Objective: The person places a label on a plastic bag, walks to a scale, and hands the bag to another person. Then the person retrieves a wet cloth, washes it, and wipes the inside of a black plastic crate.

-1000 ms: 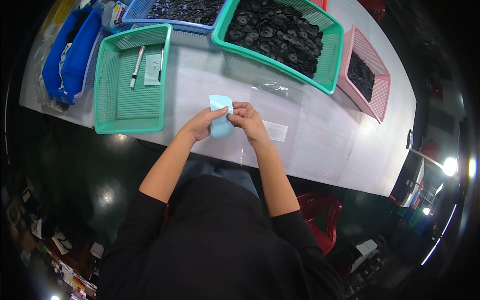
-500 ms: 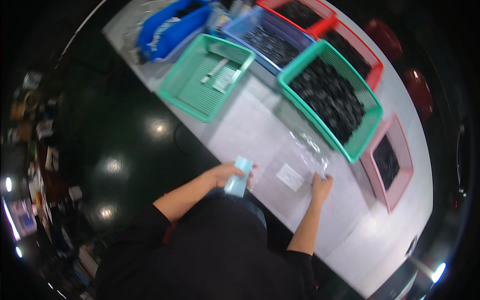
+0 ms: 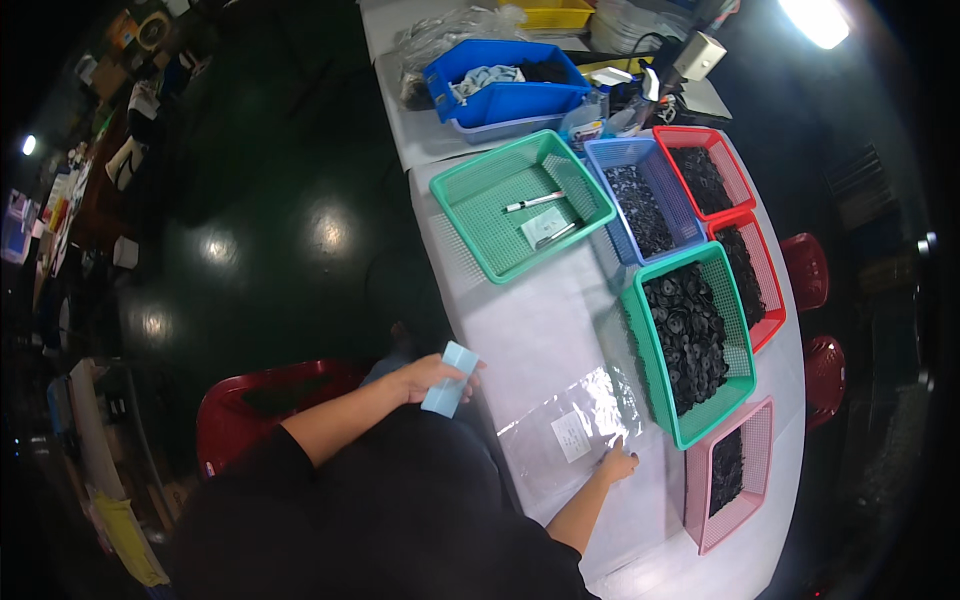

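Observation:
My left hand (image 3: 424,378) grips a flat light blue strip (image 3: 455,372), like label backing paper, just off the table's near edge. On the white tabletop lies a clear plastic bag (image 3: 535,437), flat and shiny. A white printed label (image 3: 571,437) sits on the bag. My right hand (image 3: 619,464) is at the bag's right-hand edge, its fingers closed on the film there. Beyond that hand stands a green basket (image 3: 640,330) filled with black ring-shaped discs.
A pink basket (image 3: 695,500) of black parts stands right. Farther off are a green basket (image 3: 470,215) with a marker (image 3: 535,202), a blue basket (image 3: 625,245), two red baskets (image 3: 745,190) and a blue bin (image 3: 510,100). A red chair (image 3: 235,410) is at left.
My view has turned, showing more of the table's far end. The left hand keeps the blue strip, and the right hand stays at the bag's edge.

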The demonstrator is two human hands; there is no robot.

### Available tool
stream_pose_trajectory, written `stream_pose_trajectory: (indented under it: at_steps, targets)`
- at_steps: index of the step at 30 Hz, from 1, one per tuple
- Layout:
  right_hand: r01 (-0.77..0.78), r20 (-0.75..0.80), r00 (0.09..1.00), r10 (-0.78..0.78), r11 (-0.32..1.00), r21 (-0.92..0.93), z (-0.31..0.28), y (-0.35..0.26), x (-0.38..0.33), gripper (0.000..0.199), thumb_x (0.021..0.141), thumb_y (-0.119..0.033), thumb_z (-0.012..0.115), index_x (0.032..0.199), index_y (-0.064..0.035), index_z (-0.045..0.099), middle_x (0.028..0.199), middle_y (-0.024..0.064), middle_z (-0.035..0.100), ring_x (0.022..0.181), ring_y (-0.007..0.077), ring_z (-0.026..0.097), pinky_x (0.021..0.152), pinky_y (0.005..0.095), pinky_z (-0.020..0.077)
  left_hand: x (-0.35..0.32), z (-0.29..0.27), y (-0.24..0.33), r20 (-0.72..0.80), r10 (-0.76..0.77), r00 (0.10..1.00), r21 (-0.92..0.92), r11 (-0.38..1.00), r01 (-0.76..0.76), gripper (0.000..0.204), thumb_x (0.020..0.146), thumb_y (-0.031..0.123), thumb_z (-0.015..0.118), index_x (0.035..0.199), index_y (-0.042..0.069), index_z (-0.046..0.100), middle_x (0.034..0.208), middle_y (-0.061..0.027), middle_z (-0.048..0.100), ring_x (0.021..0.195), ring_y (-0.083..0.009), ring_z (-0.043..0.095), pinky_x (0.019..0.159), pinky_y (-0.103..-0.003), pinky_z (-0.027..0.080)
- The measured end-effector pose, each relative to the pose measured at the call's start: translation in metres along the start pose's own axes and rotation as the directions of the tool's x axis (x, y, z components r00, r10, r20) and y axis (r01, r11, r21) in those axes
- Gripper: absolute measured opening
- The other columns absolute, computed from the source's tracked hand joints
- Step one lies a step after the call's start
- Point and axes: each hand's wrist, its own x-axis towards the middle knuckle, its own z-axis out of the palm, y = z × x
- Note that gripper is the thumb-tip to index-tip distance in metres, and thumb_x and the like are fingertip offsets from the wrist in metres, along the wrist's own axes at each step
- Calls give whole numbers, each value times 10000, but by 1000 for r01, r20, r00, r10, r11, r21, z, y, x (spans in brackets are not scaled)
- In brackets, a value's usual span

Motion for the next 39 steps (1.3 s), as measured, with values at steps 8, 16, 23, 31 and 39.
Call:
stream_pose_trajectory:
  at_steps: [8, 16, 23, 31, 39]
  targets:
    - [-50, 424, 903, -66, 965, 258, 27, 9, 22, 335, 746, -204, 678, 965, 40, 604, 782, 133, 644, 635, 235, 619, 578, 347, 487, -26, -63, 67, 61, -48, 997, 31, 998, 46, 439, 856, 94, 546, 1277, 15, 448, 1049, -110, 561, 950, -207, 594, 860, -407, 515]
    - [284, 274, 837, -474, 804, 523, -106, -147, -72, 168, 826, -98, 612, 970, -11, 618, 669, 29, 552, 527, 86, 486, 474, 227, 378, -59, -152, 173, -125, 73, 989, 91, 994, -62, 347, 909, 152, 522, 1223, 6, 491, 848, -40, 574, 703, -123, 566, 677, -311, 514]
    - [422, 289, 668, -685, 669, 612, -226, -338, -126, 180, 926, -110, 525, 1035, -15, 632, 723, -59, 486, 593, 21, 362, 506, 184, 281, -83, -198, 239, -257, 221, 941, 75, 975, -209, 348, 912, 176, 522, 1216, 9, 495, 811, -29, 565, 659, -114, 563, 654, -295, 512]
    - [715, 68, 142, -988, 150, 682, -251, -542, -216, 276, 900, -194, 588, 1148, -81, 633, 917, 149, 666, 774, 186, 591, 723, 268, 476, -111, -220, 224, -440, 432, 787, -142, 833, -536, 324, 906, 264, 571, 1153, 56, 548, 819, -46, 597, 647, -121, 581, 607, -281, 510]
    - [576, 160, -517, -841, -203, 792, -222, -690, -433, 249, 917, -177, 545, 1083, -13, 631, 766, 84, 649, 583, 138, 516, 552, 289, 425, -200, -263, 196, -540, 607, 583, -329, 485, -810, 741, 874, 38, 462, 1456, 277, 70, 1265, -195, 433, 962, -290, 601, 810, -463, 533]
